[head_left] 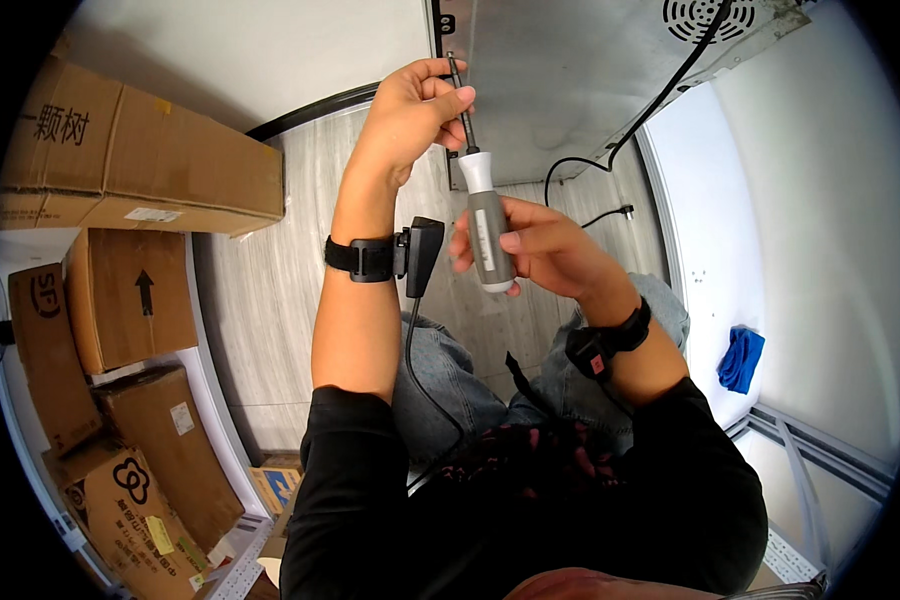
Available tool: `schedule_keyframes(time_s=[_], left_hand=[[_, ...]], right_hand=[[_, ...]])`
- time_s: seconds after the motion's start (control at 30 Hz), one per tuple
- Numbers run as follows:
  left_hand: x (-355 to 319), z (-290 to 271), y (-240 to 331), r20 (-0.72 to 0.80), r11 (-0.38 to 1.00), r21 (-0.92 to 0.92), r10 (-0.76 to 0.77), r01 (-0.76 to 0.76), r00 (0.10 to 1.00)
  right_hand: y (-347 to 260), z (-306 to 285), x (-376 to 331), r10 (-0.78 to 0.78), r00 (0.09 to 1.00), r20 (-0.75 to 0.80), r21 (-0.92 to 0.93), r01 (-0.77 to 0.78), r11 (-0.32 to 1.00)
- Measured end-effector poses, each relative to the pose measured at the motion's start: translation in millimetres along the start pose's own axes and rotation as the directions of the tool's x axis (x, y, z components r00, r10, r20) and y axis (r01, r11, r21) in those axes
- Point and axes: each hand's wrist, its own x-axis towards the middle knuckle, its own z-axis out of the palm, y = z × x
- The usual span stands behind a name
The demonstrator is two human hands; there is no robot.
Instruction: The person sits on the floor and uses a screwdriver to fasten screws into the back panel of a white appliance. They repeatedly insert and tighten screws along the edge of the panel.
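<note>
A screwdriver (489, 238) with a grey and white handle is held up between both hands, its dark shaft pointing away from me. My right hand (545, 242) is closed around the handle. The fingers of my left hand (420, 108) pinch the shaft near its tip. Just beyond the tip stands a metal appliance panel (540, 110) with a round vent grille (708, 18) at the top right. Screws or holes show on the panel's dark left edge, close to my left fingertips.
Cardboard boxes (135, 290) are stacked along the left side. A black cable (660, 95) hangs down the panel to a plug (627, 211) near the floor. On the white surface at right lies a blue cloth (741, 359). A wrist-strap cable runs along my left forearm.
</note>
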Motion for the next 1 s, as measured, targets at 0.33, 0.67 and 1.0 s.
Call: schedule_keyframes(time_s=[0.33,0.67,1.0], left_hand=[[-2,2,6,0.006,0.999,-0.036,-0.041,0.041,0.999],[-8,2,10,0.024,0.998,-0.044,-0.043,0.044,0.999],[-8,44,17,-0.115,0.982,-0.137,0.117,-0.132,0.987]], right_hand=[[12,-8,4,-0.100,0.991,-0.087,-0.160,0.085,0.984],[14,-3,1,-0.067,0.992,-0.105,-0.242,0.040,0.969],[-37,-10,-58,-0.119,0.980,-0.161,-0.446,0.036,0.894]])
